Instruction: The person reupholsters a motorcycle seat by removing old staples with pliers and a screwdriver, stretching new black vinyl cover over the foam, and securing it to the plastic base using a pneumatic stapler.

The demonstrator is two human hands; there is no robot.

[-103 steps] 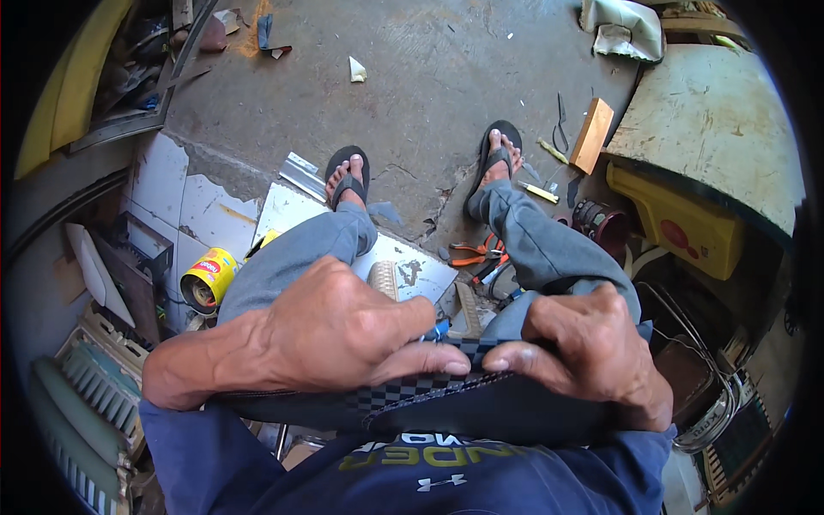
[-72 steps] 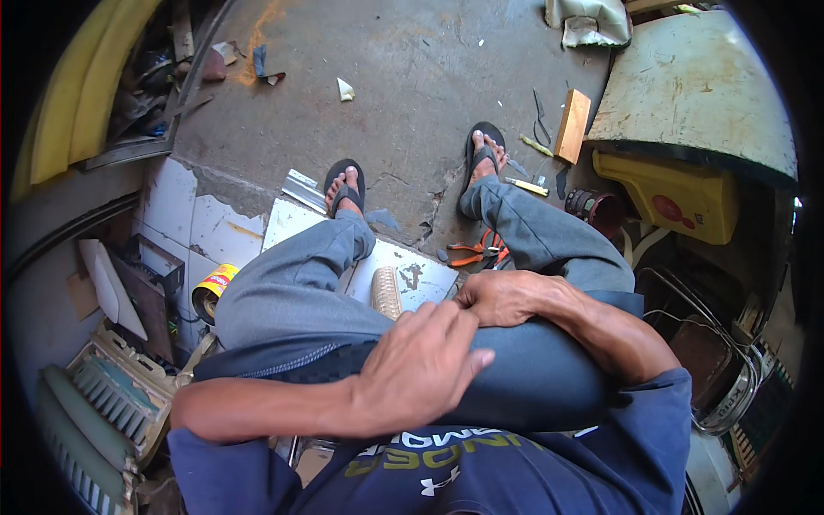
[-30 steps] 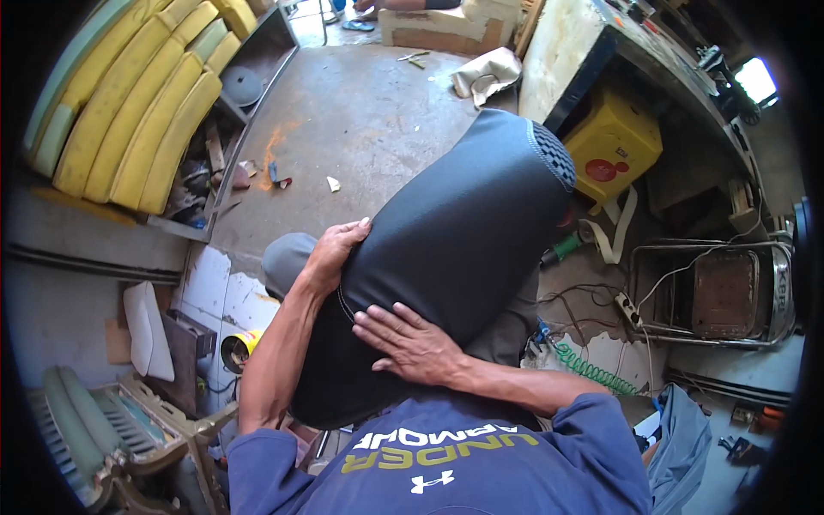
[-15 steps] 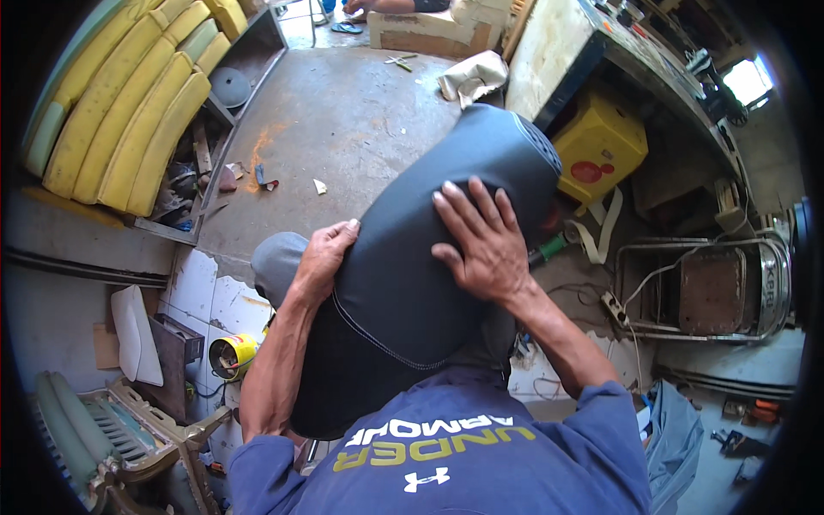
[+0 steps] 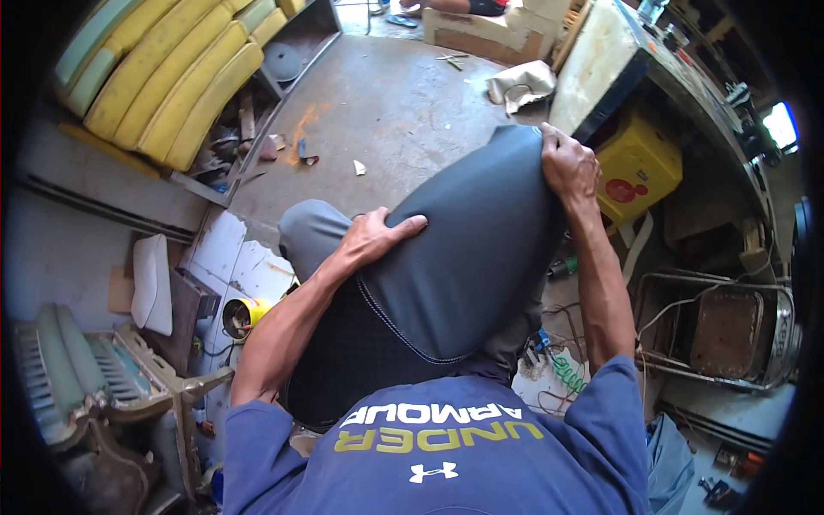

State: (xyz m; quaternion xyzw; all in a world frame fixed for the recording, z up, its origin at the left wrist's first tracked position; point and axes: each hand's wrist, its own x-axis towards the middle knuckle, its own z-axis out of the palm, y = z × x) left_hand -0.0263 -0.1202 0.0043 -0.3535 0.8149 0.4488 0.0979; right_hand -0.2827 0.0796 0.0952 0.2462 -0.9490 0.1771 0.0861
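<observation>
Across my lap lies a black motorcycle seat [image 5: 463, 249] with smooth covering and a pale stitched seam near its lower edge. A darker, textured section [image 5: 339, 360] extends below that seam, partly behind my left forearm. My left hand [image 5: 378, 236] clasps the seat's left edge, thumb laid over the top and fingers mostly out of sight. At the far right end, my right hand [image 5: 571, 167] is closed on the edge of the covering, with its fingers curled. The underside of the seat is hidden.
Yellow foam pads [image 5: 163, 77] are stacked at the upper left. A yellow container [image 5: 639, 163] stands under the workbench at right, above a metal-framed chair [image 5: 725, 330]. A yellow can [image 5: 245, 318] and carved furniture frame [image 5: 154, 403] are at left. A person sits far off.
My right hand has gone from lying flat on the seat to gripping its far right edge. My left thumb now stretches over the top. The seat's patterned end has turned out of sight.
</observation>
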